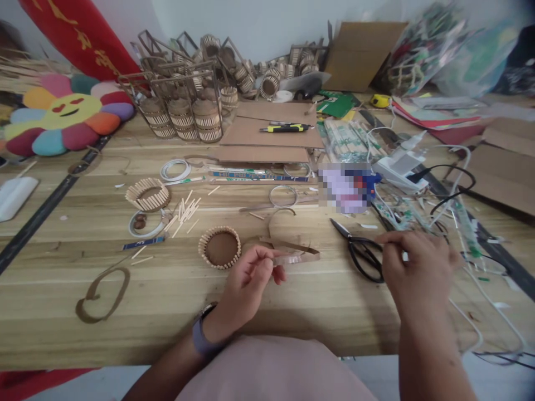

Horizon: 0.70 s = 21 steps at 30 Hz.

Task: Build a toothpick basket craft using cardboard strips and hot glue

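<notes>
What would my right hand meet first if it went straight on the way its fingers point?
Probably the scissors, just left of your right hand; depth is unclear, so it might pass above them.

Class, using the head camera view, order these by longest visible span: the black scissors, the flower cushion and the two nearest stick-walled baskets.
1. Flower cushion
2. Black scissors
3. Nearer basket and farther basket: their spans look alike, and differing nearness to the camera makes ranking them unsure.

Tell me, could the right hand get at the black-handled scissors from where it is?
Probably yes: the right hand is close beside the black-handled scissors, and nothing seems to lie on them, though it may already hold something small.
</notes>
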Each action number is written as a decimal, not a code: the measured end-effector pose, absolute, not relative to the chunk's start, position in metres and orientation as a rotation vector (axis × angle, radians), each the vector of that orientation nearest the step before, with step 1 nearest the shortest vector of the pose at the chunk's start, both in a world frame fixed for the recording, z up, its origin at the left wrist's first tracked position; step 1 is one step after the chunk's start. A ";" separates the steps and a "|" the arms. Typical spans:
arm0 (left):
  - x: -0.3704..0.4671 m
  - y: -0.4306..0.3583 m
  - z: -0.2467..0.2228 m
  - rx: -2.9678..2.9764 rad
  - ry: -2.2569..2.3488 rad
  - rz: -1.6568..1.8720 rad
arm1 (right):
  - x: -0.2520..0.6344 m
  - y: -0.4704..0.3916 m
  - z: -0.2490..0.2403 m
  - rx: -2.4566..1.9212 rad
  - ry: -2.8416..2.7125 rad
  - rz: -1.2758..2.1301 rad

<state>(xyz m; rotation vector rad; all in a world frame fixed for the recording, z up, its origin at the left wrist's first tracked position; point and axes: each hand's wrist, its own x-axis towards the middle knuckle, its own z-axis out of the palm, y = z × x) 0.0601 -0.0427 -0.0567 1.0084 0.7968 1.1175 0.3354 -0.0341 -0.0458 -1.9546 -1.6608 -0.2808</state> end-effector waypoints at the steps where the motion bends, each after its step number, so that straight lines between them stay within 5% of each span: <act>1: 0.059 -0.042 -0.057 0.980 0.776 1.124 | 0.330 -0.032 -0.044 -1.885 -1.707 -0.243; 10: 0.053 -0.031 -0.039 0.757 0.765 1.269 | 0.280 -0.022 -0.038 -1.098 -2.044 0.883; 21: 0.060 -0.039 -0.048 0.929 0.799 1.171 | 0.232 -0.030 -0.012 -1.209 -2.040 0.560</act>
